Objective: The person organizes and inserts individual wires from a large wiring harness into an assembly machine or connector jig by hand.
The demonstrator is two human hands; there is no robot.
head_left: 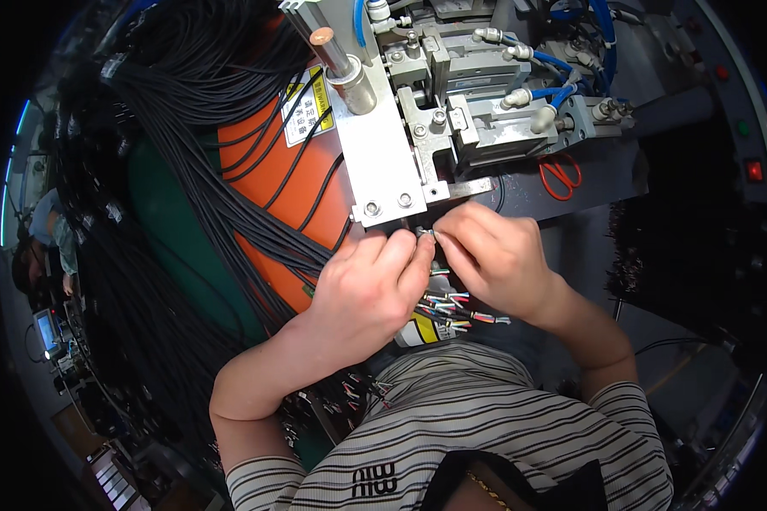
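My left hand (pixel 366 289) is closed just in front of the machine's metal plate (pixel 379 162), its thumb and forefinger pinching the end of a black cable. Meeting it there, my right hand (pixel 498 260) has thumb and fingertips closed on the thin wires (pixel 427 232) at that end; the fingers hide most of them. Below both hands, several black cables end in fanned, stripped wires (pixel 456 307) coloured red, white, green and blue. A thick bundle of black cables (pixel 256 226) runs from the upper left toward my left hand.
Metal pneumatic cylinders (pixel 494 128) with blue air hoses (pixel 609 43) stand beyond my hands. Red-handled scissors (pixel 560 177) lie right of them. Orange (pixel 260 183) and green (pixel 158 200) surfaces lie under the cables. A lit red switch (pixel 753 171) is far right; another person (pixel 47 226) is far left.
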